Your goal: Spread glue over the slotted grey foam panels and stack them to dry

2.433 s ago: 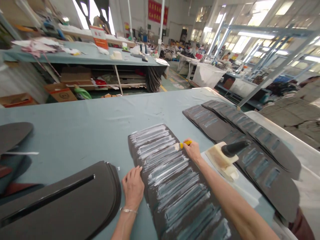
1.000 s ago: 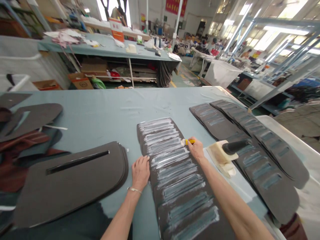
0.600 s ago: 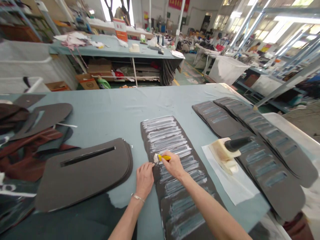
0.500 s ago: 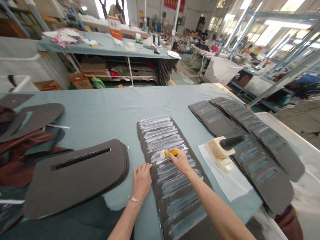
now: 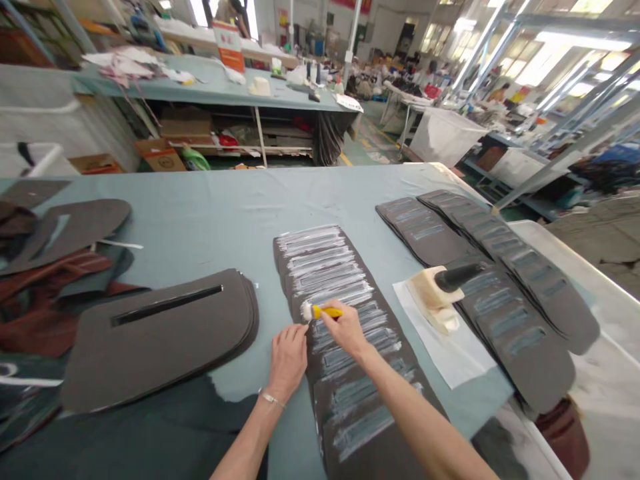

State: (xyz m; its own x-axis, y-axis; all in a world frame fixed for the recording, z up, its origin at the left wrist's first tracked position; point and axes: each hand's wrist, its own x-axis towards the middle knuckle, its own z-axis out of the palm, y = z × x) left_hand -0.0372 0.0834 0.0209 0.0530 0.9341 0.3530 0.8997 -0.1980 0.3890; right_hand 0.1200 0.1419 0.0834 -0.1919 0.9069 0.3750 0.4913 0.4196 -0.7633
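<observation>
In my right hand [image 5: 345, 330] is a small yellow-handled brush [image 5: 327, 312], its bristles coated in white paste. The bristles touch the left part of a row of overlapping dark grey panels [image 5: 357, 260], over a slot streaked with white. Beside them my left hand [image 5: 289, 357], with a bracelet on the wrist, has its fingers curled at the left edge of a panel. To the right, a cream plastic container [image 5: 430, 293] with a black cylindrical piece [image 5: 457, 277] stands on a white sheet [image 5: 455, 363].
More streaked panels [image 5: 530, 373] overlap along the right edge of the blue-green table [image 5: 210, 207]. At left lies a stack of slotted grey panels [image 5: 160, 360], near reddish-brown material [image 5: 55, 293]. Another table [image 5: 200, 87] stands beyond, with a person behind it.
The brush in my right hand has moved left across the panel, nearer my left fingertips. My left hand stays at the panel edge, and the view has shifted slightly.
</observation>
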